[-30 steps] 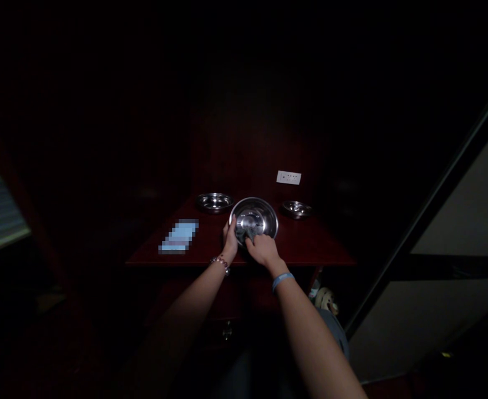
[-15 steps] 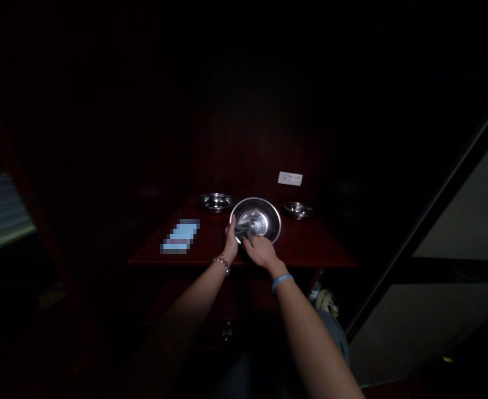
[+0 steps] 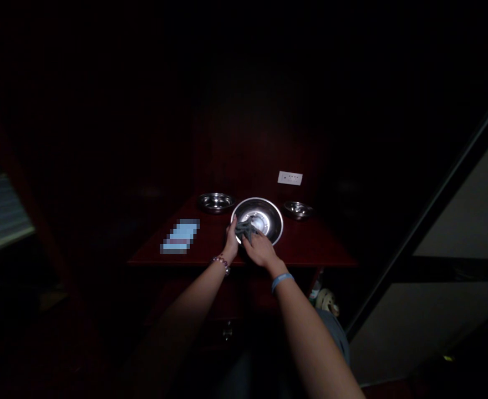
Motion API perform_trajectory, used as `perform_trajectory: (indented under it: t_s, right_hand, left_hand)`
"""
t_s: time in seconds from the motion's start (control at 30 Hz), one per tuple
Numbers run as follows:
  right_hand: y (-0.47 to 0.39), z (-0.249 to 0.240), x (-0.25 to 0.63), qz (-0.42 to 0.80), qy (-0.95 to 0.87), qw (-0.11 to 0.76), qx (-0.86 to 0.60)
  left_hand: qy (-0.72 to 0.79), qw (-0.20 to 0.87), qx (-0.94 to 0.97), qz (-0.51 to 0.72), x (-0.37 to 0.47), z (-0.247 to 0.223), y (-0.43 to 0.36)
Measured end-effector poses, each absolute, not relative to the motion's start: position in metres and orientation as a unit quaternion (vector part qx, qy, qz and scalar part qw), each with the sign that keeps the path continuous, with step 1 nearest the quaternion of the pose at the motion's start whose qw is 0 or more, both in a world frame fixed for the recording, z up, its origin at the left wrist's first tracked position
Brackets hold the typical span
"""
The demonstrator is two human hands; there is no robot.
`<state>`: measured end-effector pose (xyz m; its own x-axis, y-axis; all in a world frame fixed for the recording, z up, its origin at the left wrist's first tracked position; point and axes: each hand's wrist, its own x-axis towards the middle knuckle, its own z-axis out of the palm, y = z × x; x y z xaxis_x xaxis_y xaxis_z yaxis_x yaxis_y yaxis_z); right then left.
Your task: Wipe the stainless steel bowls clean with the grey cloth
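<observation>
The left hand (image 3: 231, 243) is closed on the left rim of a metal bowl (image 3: 274, 220), tilted over the front of the bench (image 3: 314, 248). The right hand (image 3: 262, 251), partly curled, holds a grey cloth (image 3: 247, 227) against the bowl's inside. Farther back, a second bowl (image 3: 215, 203) stands at left, a third bowl (image 3: 298, 210) at right.

There are three metal bowls (image 3: 274, 216) (image 3: 215, 203) (image 3: 298, 210) and one grey cloth (image 3: 246, 228). Two bare hands (image 3: 231, 242) (image 3: 262, 252) and two wristbands (image 3: 223, 262) (image 3: 281, 281) show, plus one white wall socket (image 3: 290, 178).
</observation>
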<state>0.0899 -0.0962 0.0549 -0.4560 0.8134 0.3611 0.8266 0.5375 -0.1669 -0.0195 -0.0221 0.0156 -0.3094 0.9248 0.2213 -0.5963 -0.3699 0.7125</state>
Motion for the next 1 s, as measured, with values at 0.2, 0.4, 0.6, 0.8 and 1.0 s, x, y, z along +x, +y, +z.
perform_trajectory:
  t_s: [0.2, 0.4, 0.6, 0.8, 1.0]
  right_hand:
    - [-0.095, 0.054, 0.09, -0.021, -0.856, 0.212, -0.471]
    - [-0.094, 0.052, 0.09, -0.017, -0.853, 0.206, -0.479]
    - [-0.092, 0.054, 0.089, -0.011, -0.838, 0.199, -0.507]
    - [-0.087, 0.05, 0.088, -0.019, -0.83, 0.209, -0.517]
    - [-0.079, 0.045, 0.09, -0.045, -0.822, 0.199, -0.532]
  left_hand:
    - [0.274, 0.498, 0.316, 0.759, -0.02, 0.013, -0.018]
    - [0.268, 0.511, 0.324, 0.75, -0.021, 0.005, -0.011]
    - [0.257, 0.52, 0.337, 0.742, -0.02, 0.004, -0.01]
    - [0.265, 0.527, 0.341, 0.732, -0.02, 0.005, -0.011]
    - [0.261, 0.516, 0.349, 0.738, -0.019, 0.001, -0.008]
